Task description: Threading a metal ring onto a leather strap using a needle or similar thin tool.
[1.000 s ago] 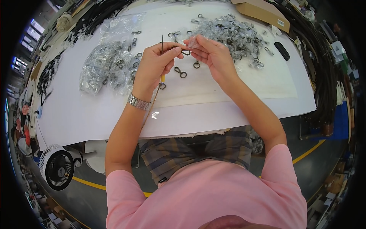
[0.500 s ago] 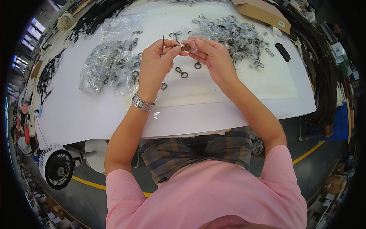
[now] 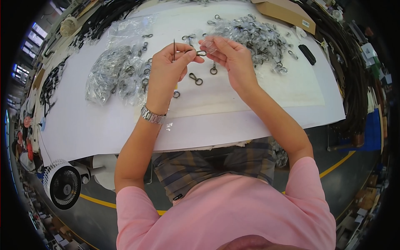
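Note:
My left hand (image 3: 168, 71) pinches a dark metal snap hook (image 3: 201, 53) between thumb and fingers. A thin pointed metal tool (image 3: 174, 48) also sticks up from that hand's fingers. Closed on a crumpled clear plastic wrapper (image 3: 209, 44) is my right hand (image 3: 238, 64), just right of the hook and apart from it. Below the hands, a bare snap hook with a ring (image 3: 196, 79) lies on the white table (image 3: 250, 102). Another ringed hook (image 3: 213, 70) is near my right fingers, its upper end partly hidden.
Plastic-wrapped hooks form a heap (image 3: 266, 43) at the far right. A clear bag of hooks (image 3: 106, 75) lies at left. A black case (image 3: 307, 54), a cardboard box (image 3: 287, 14) and dark straps (image 3: 354, 96) are along the right. A fan (image 3: 63, 185) stands at lower left.
The wrapper has come away from the snap hook with my right hand, and the hook's end now shows bare. My left hand has shifted slightly left and down.

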The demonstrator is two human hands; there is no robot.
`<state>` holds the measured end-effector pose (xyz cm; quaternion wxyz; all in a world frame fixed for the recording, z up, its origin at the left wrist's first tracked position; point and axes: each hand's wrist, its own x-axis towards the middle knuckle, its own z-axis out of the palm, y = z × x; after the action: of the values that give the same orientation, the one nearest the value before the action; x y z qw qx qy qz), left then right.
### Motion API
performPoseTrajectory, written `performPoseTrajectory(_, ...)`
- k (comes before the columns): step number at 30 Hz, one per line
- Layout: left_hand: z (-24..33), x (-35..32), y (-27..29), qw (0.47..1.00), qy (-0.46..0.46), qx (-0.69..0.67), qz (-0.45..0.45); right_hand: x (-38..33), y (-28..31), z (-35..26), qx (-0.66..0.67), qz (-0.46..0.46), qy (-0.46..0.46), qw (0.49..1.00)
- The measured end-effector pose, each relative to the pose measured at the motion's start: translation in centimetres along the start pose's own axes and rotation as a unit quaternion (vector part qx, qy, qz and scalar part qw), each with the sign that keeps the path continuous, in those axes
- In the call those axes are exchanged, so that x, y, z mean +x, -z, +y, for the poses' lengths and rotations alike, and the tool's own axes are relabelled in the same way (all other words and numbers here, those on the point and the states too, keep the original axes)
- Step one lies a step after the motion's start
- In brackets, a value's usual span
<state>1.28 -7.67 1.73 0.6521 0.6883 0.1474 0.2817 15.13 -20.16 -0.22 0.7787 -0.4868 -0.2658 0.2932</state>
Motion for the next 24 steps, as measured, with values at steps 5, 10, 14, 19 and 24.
performPoseTrajectory(5, 0.3, -0.1, 0.0, 1.0, 0.012, -0.009, -0.027, 0.0, -0.1, -0.1, 0.006, 0.019, 0.008, 1.0)
performPoseTrajectory(10, 0.1, -0.1, 0.0, 1.0, -0.004, 0.006, 0.006, -0.1, -0.4, 0.1, -0.02, 0.004, 0.028, 0.999)
performPoseTrajectory(14, 0.0, -0.1, -0.1, 1.0, -0.012, -0.003, 0.015, -0.4, -0.6, 0.0, -0.021, -0.009, 0.025, 0.999)
performPoseTrajectory(19, -0.3, -0.2, -0.6, 0.999, -0.029, -0.022, 0.032, -0.6, -0.9, -0.1, 0.011, -0.012, -0.005, 1.0)
performPoseTrajectory(24, -0.8, -0.1, -0.8, 0.999, -0.024, -0.013, 0.046, -0.6, -0.7, 0.1, 0.002, -0.031, -0.011, 0.999)
